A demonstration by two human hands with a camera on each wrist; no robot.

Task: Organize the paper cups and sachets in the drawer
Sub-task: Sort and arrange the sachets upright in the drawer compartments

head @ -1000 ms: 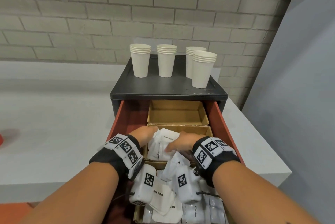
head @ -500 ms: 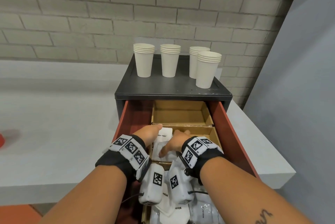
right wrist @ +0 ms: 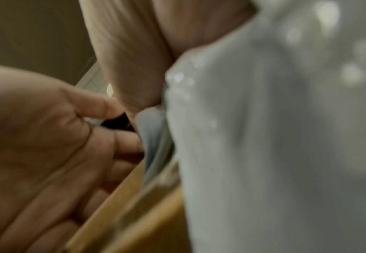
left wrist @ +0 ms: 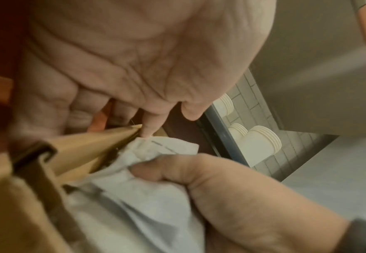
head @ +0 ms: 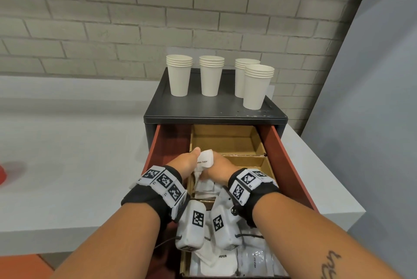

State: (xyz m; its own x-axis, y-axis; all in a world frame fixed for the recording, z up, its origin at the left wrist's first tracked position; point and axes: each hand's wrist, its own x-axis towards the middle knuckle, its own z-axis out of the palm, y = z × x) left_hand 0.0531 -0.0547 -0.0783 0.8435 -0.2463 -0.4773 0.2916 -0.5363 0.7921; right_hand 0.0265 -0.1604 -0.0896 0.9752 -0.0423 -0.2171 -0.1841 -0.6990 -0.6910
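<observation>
Both hands are in the middle cardboard compartment [head: 250,165] of the open red drawer [head: 285,161]. A bundle of white sachets [head: 205,159] stands on edge between them at the compartment's left side. My right hand [head: 220,167] grips the bundle, fingers curled round it [left wrist: 199,171]. My left hand [head: 186,162] presses against the other side, its index fingertip [left wrist: 148,133] touching a sachet [left wrist: 166,145] and the thumb lifted clear. More sachets [head: 214,263] fill the front compartment. Several stacks of paper cups [head: 179,75] stand on the cabinet top [head: 203,109]. The right wrist view is blurred, mostly sachets [right wrist: 264,137].
The back cardboard compartment [head: 225,143] holds nothing. The dark cabinet sits on a pale grey counter [head: 67,165] against a brick wall. A grey panel [head: 372,98] rises at the right. A red object [head: 1,177] shows at the counter's left edge.
Both hands have drawn together toward the left side of the middle compartment, gathering the loose sachets into an upright bundle. The right hand has closed round it.
</observation>
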